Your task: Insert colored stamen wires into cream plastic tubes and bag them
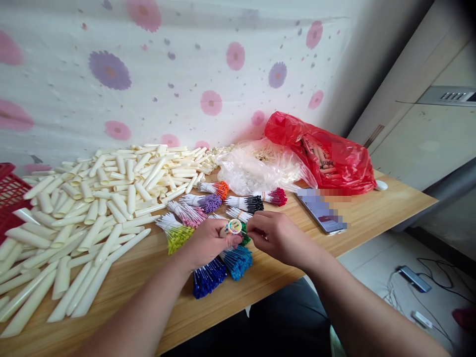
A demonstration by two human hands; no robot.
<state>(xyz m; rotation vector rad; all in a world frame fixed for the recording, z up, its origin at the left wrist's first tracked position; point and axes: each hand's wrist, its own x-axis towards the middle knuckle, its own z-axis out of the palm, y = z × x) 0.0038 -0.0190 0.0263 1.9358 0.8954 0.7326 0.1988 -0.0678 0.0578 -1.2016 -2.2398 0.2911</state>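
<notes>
My left hand (210,241) is closed around a cream plastic tube (234,227), whose round open end faces me with several small coloured tips showing inside. Close to that end, my right hand (277,235) has its fingers curled together; whatever they pinch is hidden. Around and beneath both hands lie bundles of thin white sticks with coloured ends, like pen refills: a dark blue bundle (209,278), a light blue bundle (238,262), a yellow-green bundle (178,238) and a purple bundle (210,202). A green bundle (245,235) is partly covered by my hands.
A large pile of cream tubes (122,198) spreads over the left of the wooden table (394,196). At the back are a clear plastic bag (256,168) and a red bag (349,163) with pieces inside. A phone (320,210) lies at right, a red basket (13,193) at left.
</notes>
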